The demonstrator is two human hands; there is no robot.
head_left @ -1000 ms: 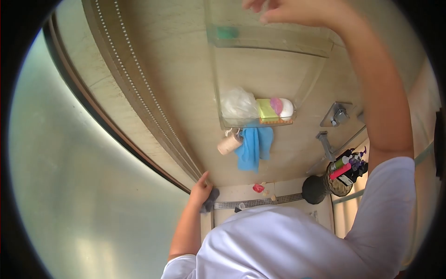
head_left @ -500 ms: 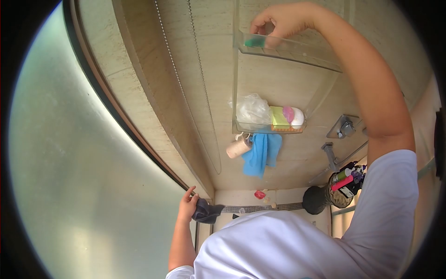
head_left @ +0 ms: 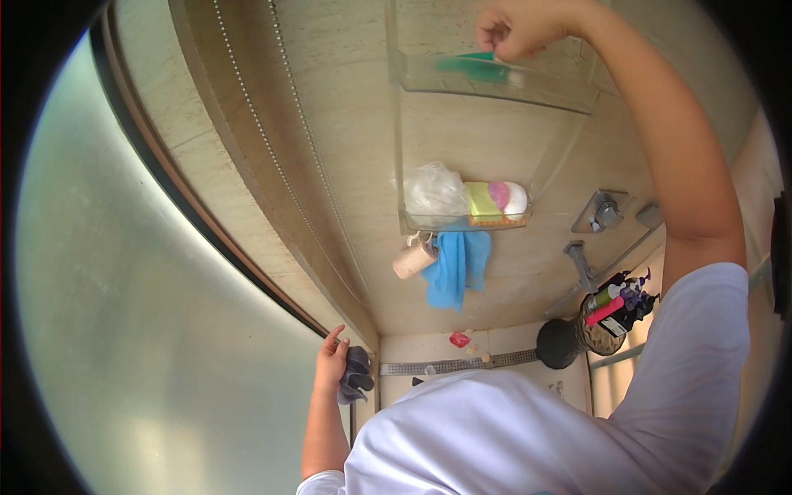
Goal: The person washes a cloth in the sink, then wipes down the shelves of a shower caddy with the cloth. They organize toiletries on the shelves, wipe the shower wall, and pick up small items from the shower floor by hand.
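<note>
At the top, my right hand [head_left: 528, 31] is raised to the clear upper shelf [head_left: 503, 89], its fingers curled in a pinch at the end of a green item [head_left: 474, 68]. That item lies behind the see-through shelf wall, so its kind is unclear. Low on the left, my left hand [head_left: 332, 363] is beside the edge of the frosted glass panel [head_left: 165, 313], one finger stretched upward. A dark grey cloth [head_left: 356, 375] hangs bunched from this hand, on its right side.
The lower clear shelf [head_left: 462, 224] carries a plastic bag [head_left: 435, 194], a yellow-green pack [head_left: 480, 200] and a white and pink item [head_left: 513, 200]. Below hang a blue cloth [head_left: 455, 268] and a beige roll [head_left: 414, 258]. Taps [head_left: 606, 213] and several bottles [head_left: 619, 305] are to the right.
My right hand has moved slightly right and up, and more of the green item shows. The grey cloth in my left hand has swung and folded. The view has shifted a little.
</note>
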